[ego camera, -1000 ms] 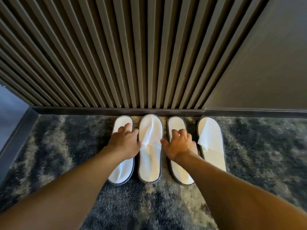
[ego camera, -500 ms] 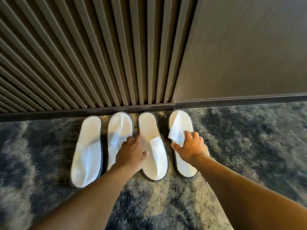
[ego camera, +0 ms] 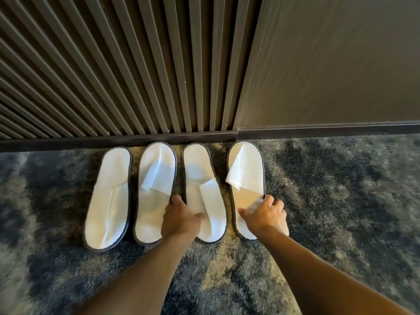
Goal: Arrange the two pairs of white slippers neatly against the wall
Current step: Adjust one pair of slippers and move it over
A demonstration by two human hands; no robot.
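Four white slippers with dark edging lie side by side on the carpet, one end at the skirting board point(ego camera: 118, 139). From left they are the first slipper point(ego camera: 109, 196), second slipper point(ego camera: 154, 196), third slipper point(ego camera: 200, 178) and fourth slipper point(ego camera: 248, 164). My left hand point(ego camera: 179, 220) grips the left edge of the third slipper near its close end, thumb on top. My right hand point(ego camera: 266, 214) holds the near half of the fourth slipper, fingers over its right edge. The straps of the second and fourth slippers are folded up.
A ribbed dark wood wall point(ego camera: 113, 64) rises behind the slippers, with a smooth dark panel point(ego camera: 329, 64) to its right. Mottled grey-blue carpet point(ego camera: 341, 189) spreads on all sides.
My hands shifted right, from the first and third slippers to the third and fourth, then slid toward the near ends. The view swung right.
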